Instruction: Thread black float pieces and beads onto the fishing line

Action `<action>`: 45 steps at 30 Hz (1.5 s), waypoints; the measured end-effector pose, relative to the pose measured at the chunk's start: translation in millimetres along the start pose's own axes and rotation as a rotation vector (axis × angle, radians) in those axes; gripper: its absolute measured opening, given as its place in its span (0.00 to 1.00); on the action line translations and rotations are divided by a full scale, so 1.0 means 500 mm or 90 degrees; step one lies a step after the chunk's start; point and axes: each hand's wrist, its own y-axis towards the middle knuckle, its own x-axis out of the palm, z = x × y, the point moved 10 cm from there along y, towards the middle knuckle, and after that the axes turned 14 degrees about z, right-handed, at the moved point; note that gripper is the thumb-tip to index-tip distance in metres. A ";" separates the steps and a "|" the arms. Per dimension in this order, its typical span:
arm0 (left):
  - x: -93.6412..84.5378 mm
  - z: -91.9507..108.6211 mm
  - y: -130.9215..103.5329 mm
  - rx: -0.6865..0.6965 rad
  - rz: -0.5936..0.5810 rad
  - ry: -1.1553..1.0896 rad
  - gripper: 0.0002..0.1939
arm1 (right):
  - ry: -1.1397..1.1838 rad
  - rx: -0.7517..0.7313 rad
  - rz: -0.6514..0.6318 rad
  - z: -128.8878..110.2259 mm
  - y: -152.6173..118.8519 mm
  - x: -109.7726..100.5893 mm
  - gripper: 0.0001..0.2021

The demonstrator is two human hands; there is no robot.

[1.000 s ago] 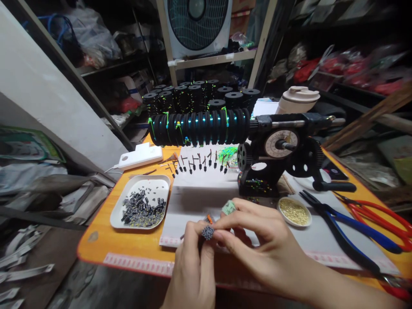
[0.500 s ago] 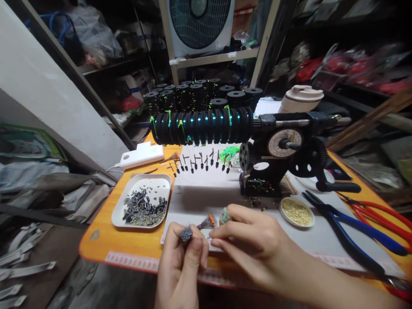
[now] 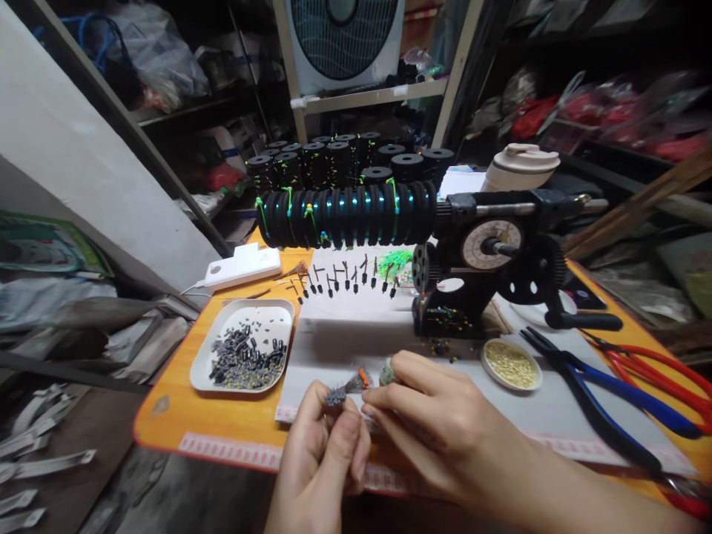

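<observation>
My left hand (image 3: 325, 452) is closed around a tight bundle of small grey pieces (image 3: 336, 397), whose ends stick up between thumb and forefinger. Close by on the right, the thumb and fingers of my right hand (image 3: 434, 423) are pinched together; whatever they hold is too small to make out. A mottled greenish thing (image 3: 387, 372) shows at the right forefinger. Just beyond my fingers lies a fan-shaped bunch of dark strands with orange tips (image 3: 359, 380). Farther back, a black spool roller (image 3: 348, 216) carries green and blue threads, with several small black-ended pieces (image 3: 348, 278) hanging beneath it.
A white tray of small dark parts (image 3: 199, 356) stands left. Right are a dish of gold bits (image 3: 510, 365), blue-handled pliers (image 3: 598, 393), red-handled pliers (image 3: 645, 363) and the cranked black winding machine (image 3: 495, 252). Behind stand several black spools (image 3: 339, 156) and a fan (image 3: 345, 37).
My left hand has moved slightly right with the grey bundle, which now sits closer to my right fingers. The right hand stays nearly in place, still pinched.
</observation>
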 end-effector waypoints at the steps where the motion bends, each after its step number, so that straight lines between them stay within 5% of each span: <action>1: 0.000 0.000 0.000 0.003 0.002 -0.001 0.25 | -0.003 -0.004 0.004 -0.002 0.000 -0.001 0.12; 17: -0.017 0.001 0.006 0.024 0.069 -0.021 0.22 | 0.119 0.012 0.035 -0.011 0.002 -0.022 0.08; 26: -0.049 0.111 -0.051 0.406 0.133 -0.261 0.07 | 0.183 0.051 0.064 -0.010 0.013 -0.044 0.07; 30: -0.067 0.147 -0.058 0.504 0.143 -0.198 0.04 | 0.158 0.066 0.081 0.002 0.024 -0.059 0.07; 37: -0.026 0.091 -0.012 0.321 0.139 -0.110 0.09 | 0.143 0.075 0.103 -0.006 0.033 -0.062 0.07; 41: 0.008 0.121 -0.026 0.410 0.045 -0.152 0.08 | 0.067 -0.016 0.099 -0.046 0.035 -0.058 0.08; 45: 0.016 0.104 -0.031 0.341 -0.080 -0.263 0.07 | -0.094 -0.333 0.079 -0.097 0.029 -0.047 0.10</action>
